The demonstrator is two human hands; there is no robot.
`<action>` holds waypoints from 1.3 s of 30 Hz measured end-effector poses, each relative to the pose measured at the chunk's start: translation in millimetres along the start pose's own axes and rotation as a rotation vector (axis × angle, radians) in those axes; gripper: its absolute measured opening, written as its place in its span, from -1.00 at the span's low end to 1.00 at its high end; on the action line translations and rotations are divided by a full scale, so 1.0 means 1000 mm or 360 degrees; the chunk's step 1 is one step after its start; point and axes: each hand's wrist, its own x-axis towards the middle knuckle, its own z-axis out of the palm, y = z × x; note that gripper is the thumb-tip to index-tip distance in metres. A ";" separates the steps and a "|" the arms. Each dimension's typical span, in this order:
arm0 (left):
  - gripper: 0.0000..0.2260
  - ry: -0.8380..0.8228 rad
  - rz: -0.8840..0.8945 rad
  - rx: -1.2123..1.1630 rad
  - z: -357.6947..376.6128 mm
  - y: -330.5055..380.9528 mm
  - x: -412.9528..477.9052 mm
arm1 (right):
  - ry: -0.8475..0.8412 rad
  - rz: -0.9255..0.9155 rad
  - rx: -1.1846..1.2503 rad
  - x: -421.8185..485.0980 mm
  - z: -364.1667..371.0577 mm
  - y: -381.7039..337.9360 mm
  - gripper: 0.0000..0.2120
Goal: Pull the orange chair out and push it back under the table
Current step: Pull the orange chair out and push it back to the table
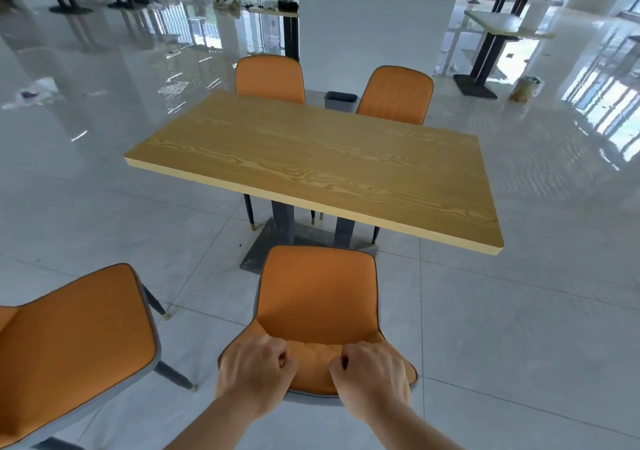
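Fingers of the left hand (254, 370) and right hand (372, 375) curl over the top edge of the chair (317, 306) backrest, gripping it side by side. The chair stands clear of the table (311, 158), its seat just short of the near edge.
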 end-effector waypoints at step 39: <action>-0.65 0.0168 -0.0314 -0.0081 -0.072 -0.034 -0.098 | 0.0063 -0.0355 0.0123 -0.026 -0.040 -0.044 -0.76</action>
